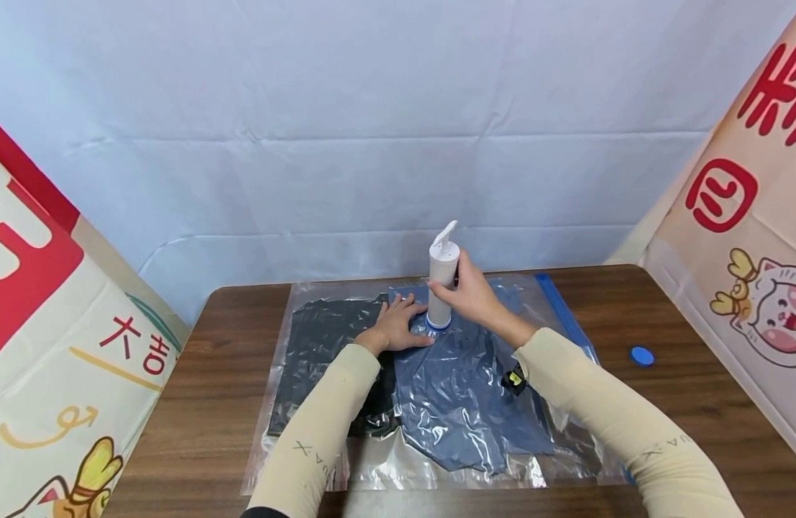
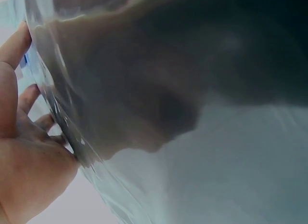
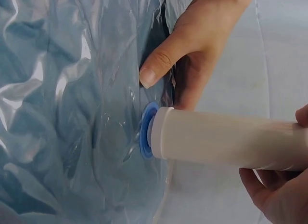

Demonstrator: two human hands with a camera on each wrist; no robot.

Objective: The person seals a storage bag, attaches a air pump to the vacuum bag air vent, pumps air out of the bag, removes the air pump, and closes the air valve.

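A clear plastic vacuum bag [image 1: 372,467] lies flat on the table with folded dark clothing [image 1: 320,345] on its left side and blue-grey clothing [image 1: 456,403] on its right. A white hand pump [image 3: 211,137] stands upright on the bag's blue valve [image 3: 148,130]. My right hand [image 1: 472,291] grips the pump's barrel, fingers and thumb curled round it. Beside the valve, my left hand [image 1: 398,325] rests on the bag with fingers spread. In the left wrist view the left hand [image 2: 33,151] touches the plastic; its lower side shows there.
A round blue cap [image 1: 642,355] lies on the brown wooden table [image 1: 682,403] at the right. A blue strip [image 1: 562,306] runs along the bag's right edge. Printed cloth hangs at both sides, and a pale cloth backdrop [image 1: 372,144] stands behind.
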